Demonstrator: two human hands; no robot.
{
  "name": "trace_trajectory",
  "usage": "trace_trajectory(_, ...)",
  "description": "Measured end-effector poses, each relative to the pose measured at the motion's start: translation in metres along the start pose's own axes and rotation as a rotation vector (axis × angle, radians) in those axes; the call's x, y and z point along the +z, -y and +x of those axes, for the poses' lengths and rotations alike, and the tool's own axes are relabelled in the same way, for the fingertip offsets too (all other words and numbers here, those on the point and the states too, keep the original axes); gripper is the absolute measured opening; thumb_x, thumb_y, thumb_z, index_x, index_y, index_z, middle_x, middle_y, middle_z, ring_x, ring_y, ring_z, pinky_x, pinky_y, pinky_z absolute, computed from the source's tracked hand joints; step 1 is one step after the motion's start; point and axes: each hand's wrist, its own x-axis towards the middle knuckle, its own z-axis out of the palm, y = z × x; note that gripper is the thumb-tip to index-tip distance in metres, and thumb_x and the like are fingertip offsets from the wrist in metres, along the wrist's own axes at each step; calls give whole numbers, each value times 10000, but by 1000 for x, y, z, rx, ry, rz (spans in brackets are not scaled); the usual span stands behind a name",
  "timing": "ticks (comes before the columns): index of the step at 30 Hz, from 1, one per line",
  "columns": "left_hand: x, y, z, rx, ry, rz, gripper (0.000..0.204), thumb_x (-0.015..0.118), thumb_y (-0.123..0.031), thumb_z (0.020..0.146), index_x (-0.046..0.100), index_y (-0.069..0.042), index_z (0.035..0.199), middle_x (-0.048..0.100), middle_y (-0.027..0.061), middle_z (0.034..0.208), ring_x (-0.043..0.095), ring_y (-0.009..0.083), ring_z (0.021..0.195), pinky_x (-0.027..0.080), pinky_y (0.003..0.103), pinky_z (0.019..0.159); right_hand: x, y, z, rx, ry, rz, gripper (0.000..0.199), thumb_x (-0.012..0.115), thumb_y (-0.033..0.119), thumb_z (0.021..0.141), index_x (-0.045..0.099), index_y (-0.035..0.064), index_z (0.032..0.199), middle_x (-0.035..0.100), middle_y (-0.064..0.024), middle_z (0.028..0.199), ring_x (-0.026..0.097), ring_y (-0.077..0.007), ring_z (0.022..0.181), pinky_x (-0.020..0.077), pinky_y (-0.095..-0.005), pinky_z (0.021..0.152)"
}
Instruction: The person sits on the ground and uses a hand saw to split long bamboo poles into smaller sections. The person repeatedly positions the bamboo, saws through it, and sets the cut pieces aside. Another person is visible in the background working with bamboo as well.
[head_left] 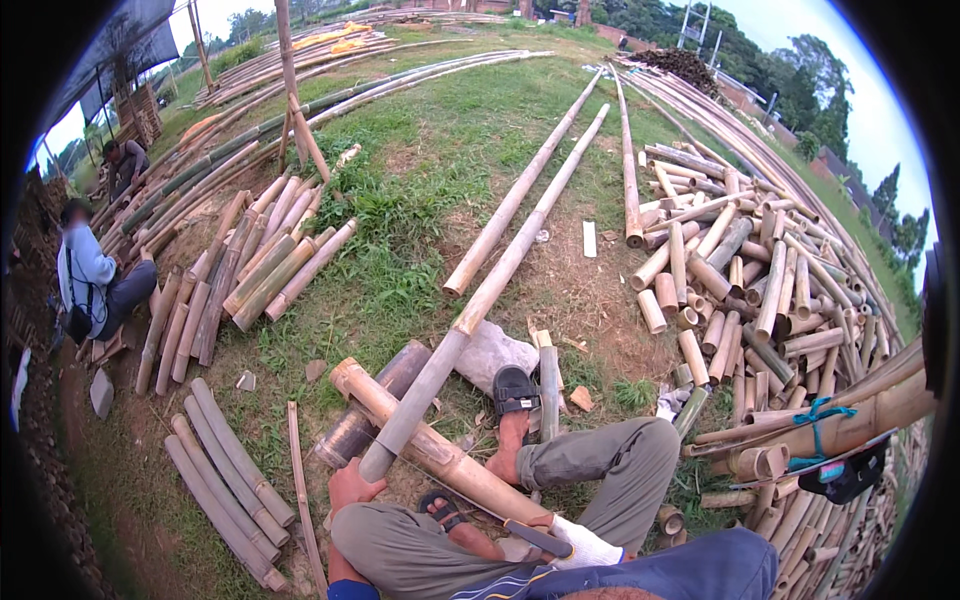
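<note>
My bare left hand (352,487) is closed around the near end of a long bamboo pole (465,322). The pole slants away up the grass and rests across a thicker bamboo piece (440,455). My right hand (588,546), in a white glove, grips a tool's dark handle (538,538) beside my right knee. A long thin blade seems to run from it along the thick bamboo; I cannot tell whether it is a saw or a knife. Under the pole lies a darker bamboo log (375,400), and a pale rock (495,358) sits beyond my sandalled foot.
Cut bamboo lengths (225,480) lie at my left. A big heap of short bamboo pieces (750,270) rises on the right, with a tied bamboo bundle (850,415) nearer me. Another long pole (530,180) lies ahead. A person (90,270) sits far left, another behind.
</note>
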Motion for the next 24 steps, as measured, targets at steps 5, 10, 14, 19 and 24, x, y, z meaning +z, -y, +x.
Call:
trace_trajectory(5,4,4,-1,0,20,-14,736,904,-541,660,742,-56,1190,791,276,1022,769,463,1005,606,553,902,24,5,84,-206,-13,-302,617,745,111,915,552,90,1501,707,-141,1191,733,-276,1041,582,-386,925)
trace_trajectory(10,12,10,9,5,0,-39,750,902,-556,654,749,-67,1202,796,255,1026,769,457,1013,604,553,911,96,-9,253,-273,-62,-204,620,761,199,900,540,110,1471,679,-164,1083,712,-303,969,570,-413,819)
trace_trajectory(14,8,9,10,3,4,-31,721,898,-559,659,760,-74,1175,798,247,1031,771,451,1004,599,558,904,87,-7,222,34,97,65,605,777,204,916,529,125,1463,701,-189,1128,722,-334,1002,570,-438,858)
trace_trajectory(19,-1,1,-4,0,-5,-73,716,898,-563,662,759,-73,1164,796,251,1018,771,449,990,596,555,891,11,21,48,-2,115,-238,671,756,166,910,523,78,1533,661,-148,1351,674,-250,1229,526,-378,1058)
trace_trajectory(24,-1,8,-5,-11,13,-44,707,889,-570,671,744,-63,1141,792,262,1009,770,454,985,593,561,893,13,12,57,-93,68,-216,609,749,181,910,574,77,1484,678,-154,1303,683,-276,1174,542,-387,1015)
